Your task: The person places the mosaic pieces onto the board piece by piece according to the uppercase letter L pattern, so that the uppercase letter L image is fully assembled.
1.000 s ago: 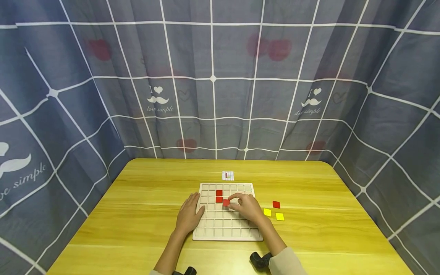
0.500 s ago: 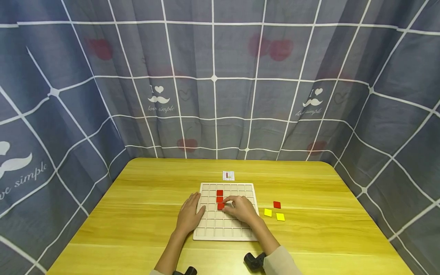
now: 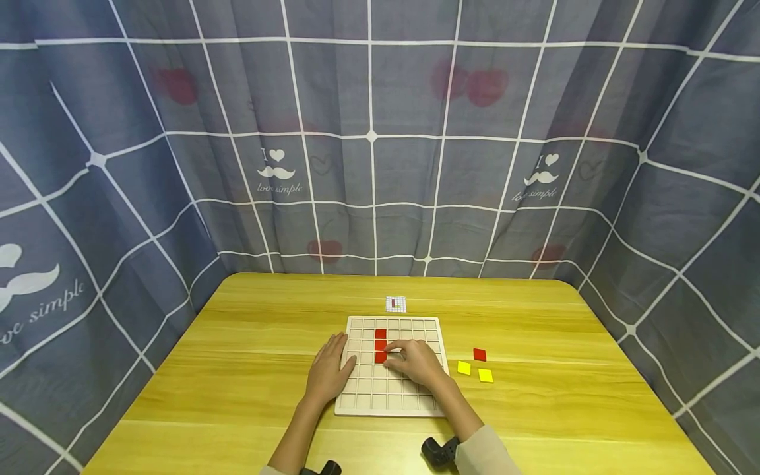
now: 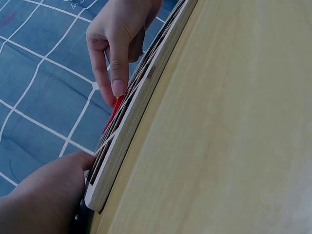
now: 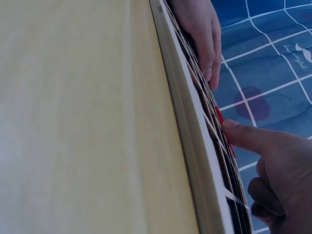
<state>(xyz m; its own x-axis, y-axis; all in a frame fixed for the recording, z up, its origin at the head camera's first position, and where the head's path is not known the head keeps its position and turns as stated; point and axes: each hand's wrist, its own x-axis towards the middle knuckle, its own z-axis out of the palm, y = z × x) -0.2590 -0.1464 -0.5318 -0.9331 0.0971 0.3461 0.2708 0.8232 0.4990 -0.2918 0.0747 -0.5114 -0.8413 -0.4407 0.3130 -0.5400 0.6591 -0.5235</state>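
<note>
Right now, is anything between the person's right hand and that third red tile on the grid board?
No. The right hand already touches the lowest red tile with its fingertips, directly under two other red tiles on the wooden grid board.

- 2 bare hands: left hand (image 3: pixel 328 374), right hand (image 3: pixel 419 362), no gloves or rings visible.
- Right forearm ends in a pale beige sleeve (image 3: pixel 482 454).
- Left forearm is bare.
- A black wrist camera (image 3: pixel 438 451) is strapped at each wrist, partly in view.
</note>
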